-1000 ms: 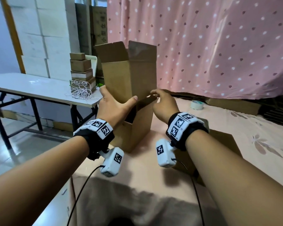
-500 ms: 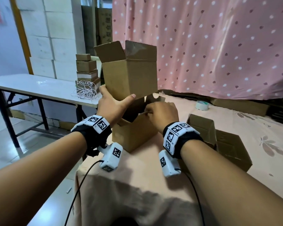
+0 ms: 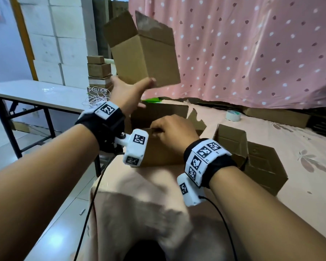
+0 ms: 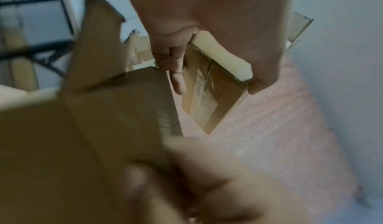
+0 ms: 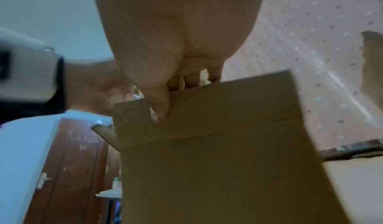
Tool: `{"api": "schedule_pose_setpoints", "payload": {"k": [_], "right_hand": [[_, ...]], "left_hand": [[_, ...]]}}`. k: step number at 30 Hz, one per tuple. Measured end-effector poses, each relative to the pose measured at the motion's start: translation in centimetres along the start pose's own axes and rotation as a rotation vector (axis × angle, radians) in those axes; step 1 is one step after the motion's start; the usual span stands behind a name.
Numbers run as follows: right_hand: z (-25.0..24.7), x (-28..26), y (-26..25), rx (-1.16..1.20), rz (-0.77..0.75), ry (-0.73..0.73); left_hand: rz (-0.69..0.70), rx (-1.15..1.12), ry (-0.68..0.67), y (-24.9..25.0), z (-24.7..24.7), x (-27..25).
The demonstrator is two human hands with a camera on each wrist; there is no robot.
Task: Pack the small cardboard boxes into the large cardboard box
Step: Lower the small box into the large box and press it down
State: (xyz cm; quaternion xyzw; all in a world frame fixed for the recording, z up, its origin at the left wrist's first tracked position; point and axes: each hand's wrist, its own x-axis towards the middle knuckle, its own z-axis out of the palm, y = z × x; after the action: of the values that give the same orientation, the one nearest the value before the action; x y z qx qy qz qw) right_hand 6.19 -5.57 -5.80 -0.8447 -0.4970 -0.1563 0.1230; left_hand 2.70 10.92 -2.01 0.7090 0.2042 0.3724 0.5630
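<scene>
My left hand grips a small open-topped cardboard box by its bottom edge and holds it tilted in the air above the table. In the left wrist view the thumb and fingers clamp that box's taped base. Below it the large cardboard box stands on the pink cloth at the table's left corner. My right hand pinches its near flap. In the right wrist view the thumb of that hand lies on the outside of the flap of this box, with the fingers behind it.
Two more open cardboard boxes lie to the right on the cloth. A tape roll and flat cardboard sit by the pink curtain. A stack of small boxes stands on the white table at left.
My left hand has lifted the small box up out of the large box and tilted it. My right hand has moved from the small box's side to the large box's near flap.
</scene>
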Motion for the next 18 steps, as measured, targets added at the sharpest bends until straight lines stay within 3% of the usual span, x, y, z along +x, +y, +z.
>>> {"api": "schedule_pose_setpoints", "payload": {"k": [4,8,11,14,18], "right_hand": [[0.5,-0.6,-1.0,0.043,-0.020,0.014],[0.1,-1.0,-1.0,0.204,0.024,0.004],[-0.2,-1.4,-1.1,0.335,0.050,0.063],[-0.9,-1.0,-0.4,0.422,0.185,0.131],[-0.6,0.6,1.2,0.497,0.395,0.068]], "left_hand": [[0.010,-0.020,-0.085,1.3,0.1,-0.7],[-0.033,-0.138,-0.194,-1.3,0.0,-2.1],[0.016,-0.188,-0.217,-2.6,-0.4,-2.6],[0.047,-0.246,-0.241,-2.9,-0.5,-2.5],[0.036,-0.326,-0.275,-3.3,-0.2,-2.0]]}}
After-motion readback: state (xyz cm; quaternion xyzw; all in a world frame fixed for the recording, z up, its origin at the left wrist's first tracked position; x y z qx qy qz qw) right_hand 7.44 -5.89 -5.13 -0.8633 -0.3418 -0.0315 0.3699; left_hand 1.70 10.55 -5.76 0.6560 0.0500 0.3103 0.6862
